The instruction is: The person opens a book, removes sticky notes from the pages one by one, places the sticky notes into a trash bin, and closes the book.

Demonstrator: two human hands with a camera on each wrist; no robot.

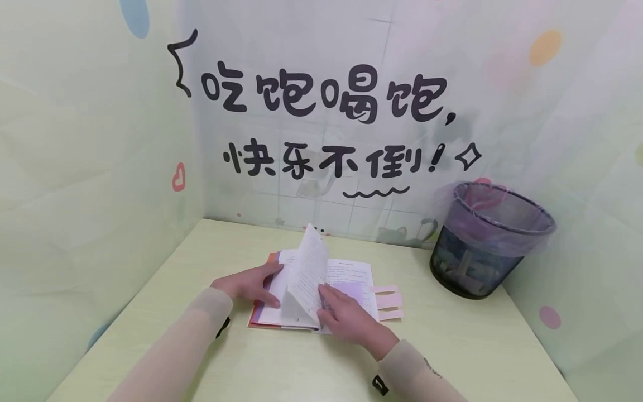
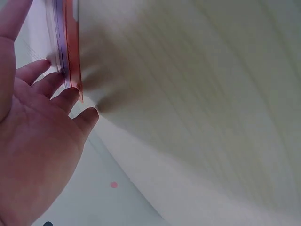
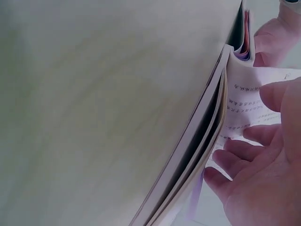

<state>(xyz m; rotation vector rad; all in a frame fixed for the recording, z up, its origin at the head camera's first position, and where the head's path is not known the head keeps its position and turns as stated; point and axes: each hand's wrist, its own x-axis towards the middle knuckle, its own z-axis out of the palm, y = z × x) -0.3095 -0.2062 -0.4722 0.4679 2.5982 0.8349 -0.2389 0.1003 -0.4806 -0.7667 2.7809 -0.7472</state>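
An open book (image 1: 354, 268) with printed pages lies on the table, its orange and purple cover edges showing at the left. One or more leaves (image 1: 312, 265) stand raised near the middle. My left hand (image 1: 249, 283) rests at the book's left side with fingers apart; in the left wrist view its fingertips (image 2: 70, 94) are at the cover edges. Across the lower right of the raised leaf lies my right hand (image 1: 351, 321), its relaxed fingers (image 3: 240, 149) touching printed paper in the right wrist view. A purple slip (image 1: 350, 291) sits on the right page, partly behind that hand.
Pink paper tabs (image 1: 389, 301) stick out past the book's right edge. A dark mesh bin (image 1: 469, 268) with a clear purplish liner stands at the back right. Printed sheets (image 1: 321, 111) wall the pale table (image 1: 301, 371) at the back and both sides.
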